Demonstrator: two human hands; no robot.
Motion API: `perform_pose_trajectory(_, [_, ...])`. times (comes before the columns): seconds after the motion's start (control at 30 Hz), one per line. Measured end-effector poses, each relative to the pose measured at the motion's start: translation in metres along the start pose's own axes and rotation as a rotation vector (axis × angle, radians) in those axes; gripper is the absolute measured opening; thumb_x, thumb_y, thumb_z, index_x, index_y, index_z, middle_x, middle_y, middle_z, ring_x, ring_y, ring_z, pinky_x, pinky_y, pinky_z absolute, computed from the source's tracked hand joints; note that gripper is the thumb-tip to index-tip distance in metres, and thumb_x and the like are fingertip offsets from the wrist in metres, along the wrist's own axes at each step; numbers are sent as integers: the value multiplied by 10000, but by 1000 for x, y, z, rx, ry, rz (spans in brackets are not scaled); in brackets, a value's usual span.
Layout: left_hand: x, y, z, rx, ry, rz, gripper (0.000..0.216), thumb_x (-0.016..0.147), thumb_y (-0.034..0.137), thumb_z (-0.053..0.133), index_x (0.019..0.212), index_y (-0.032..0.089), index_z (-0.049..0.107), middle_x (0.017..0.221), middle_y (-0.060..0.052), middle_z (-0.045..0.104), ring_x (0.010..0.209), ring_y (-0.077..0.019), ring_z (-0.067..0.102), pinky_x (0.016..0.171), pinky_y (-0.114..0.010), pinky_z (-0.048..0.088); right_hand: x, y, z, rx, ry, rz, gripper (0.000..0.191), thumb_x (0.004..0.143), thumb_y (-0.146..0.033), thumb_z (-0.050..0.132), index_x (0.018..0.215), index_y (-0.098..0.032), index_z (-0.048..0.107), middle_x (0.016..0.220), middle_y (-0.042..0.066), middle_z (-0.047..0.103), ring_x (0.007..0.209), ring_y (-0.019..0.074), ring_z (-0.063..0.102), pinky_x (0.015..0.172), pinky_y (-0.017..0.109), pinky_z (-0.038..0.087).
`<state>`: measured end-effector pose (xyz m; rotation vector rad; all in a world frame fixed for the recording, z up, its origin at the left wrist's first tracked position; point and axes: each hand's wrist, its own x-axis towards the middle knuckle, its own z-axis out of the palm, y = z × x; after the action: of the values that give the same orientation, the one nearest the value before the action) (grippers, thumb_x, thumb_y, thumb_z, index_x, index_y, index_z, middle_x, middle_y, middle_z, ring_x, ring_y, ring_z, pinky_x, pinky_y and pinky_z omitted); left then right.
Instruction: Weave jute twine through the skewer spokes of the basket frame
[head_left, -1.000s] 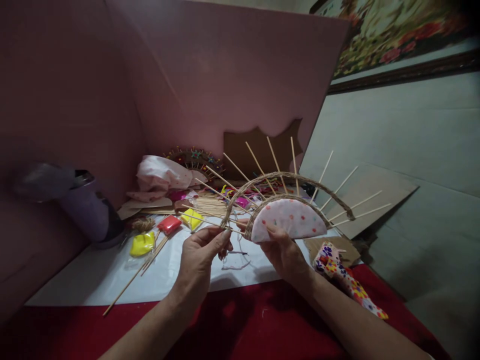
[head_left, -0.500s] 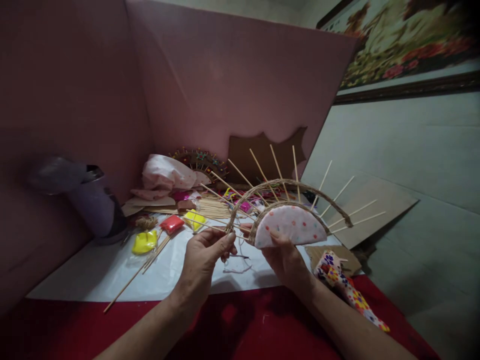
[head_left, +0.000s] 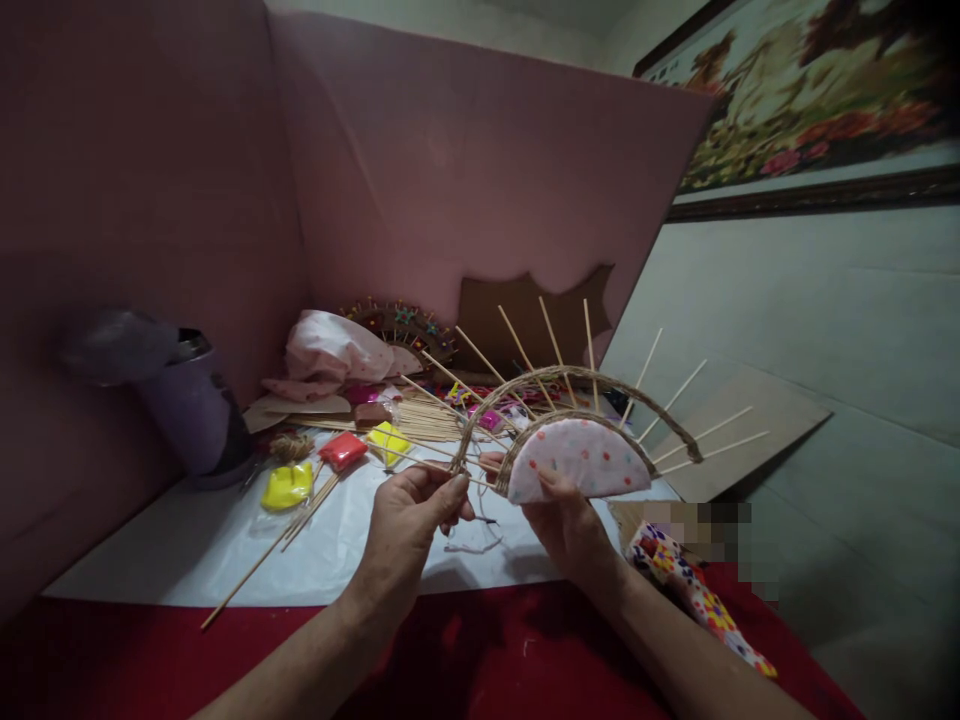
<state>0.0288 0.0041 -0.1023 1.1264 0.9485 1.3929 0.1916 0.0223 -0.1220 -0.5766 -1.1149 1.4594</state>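
Observation:
My right hand (head_left: 566, 520) grips a half-round piece covered in white dotted fabric (head_left: 589, 460), thumb on its front face. Thin wooden sticks (head_left: 517, 335) fan out from its curved edge, which is trimmed with twine. A larger arch of brown twine (head_left: 562, 372) crosses the sticks farther out. At the arch's left end, my left hand (head_left: 420, 515) pinches the twine and a stick between thumb and fingers. A thin pale thread with a dark tip (head_left: 480, 520) dangles beside the left fingertips; what the tip is, I cannot make out.
Yellow (head_left: 287, 487) and red packets (head_left: 343, 452), loose sticks (head_left: 311, 510) and a twine bundle (head_left: 291, 445) lie on the white sheet (head_left: 187, 550). A purple container (head_left: 195, 410) stands left. Behind are a finished-looking fan (head_left: 401, 325) and cut brown cardboard (head_left: 525, 315). Flowered fabric (head_left: 697, 590) lies right.
The view has shifted very slightly. Both hands keep their hold on the fan piece, and the dangling thread by my left fingers has swung a little.

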Motion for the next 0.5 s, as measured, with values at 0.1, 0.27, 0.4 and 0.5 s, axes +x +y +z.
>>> perform_pose_trajectory(0.1, [-1, 2, 0, 34, 15, -7, 206, 693, 312, 660, 614, 141, 576, 506, -7, 596, 464, -93, 450, 476, -229, 337, 0, 1, -1, 2, 8, 7, 319, 792, -342, 509, 996, -174, 689, 1039, 55, 682, 1106, 251, 549, 1083, 406, 269])
perform_pose_trajectory(0.27, [-2, 4, 0, 44, -27, 9, 249, 748, 363, 603, 636, 145, 556, 538, -14, 602, 473, -91, 444, 480, -229, 342, 0, -1, 0, 18, -9, 2, 348, 813, -356, 485, 1017, -152, 679, 1062, 67, 674, 1120, 260, 537, 1094, 430, 241])
perform_pose_trajectory(0.4, [-1, 5, 2, 60, 9, 16, 253, 670, 369, 681, 696, 149, 560, 587, -16, 621, 487, -100, 479, 460, -224, 348, 0, -2, -1, 29, -14, -6, 364, 815, -347, 471, 1045, -142, 665, 1075, 73, 668, 1116, 273, 538, 1082, 468, 252])
perform_pose_trajectory(0.5, [-1, 6, 5, 55, 24, -15, 272, 609, 343, 729, 698, 146, 564, 586, -13, 620, 493, -107, 496, 450, -225, 347, 0, -1, -2, -7, -4, 7, 355, 799, -353, 491, 1025, -152, 677, 1090, 65, 662, 1141, 264, 520, 1096, 441, 229])
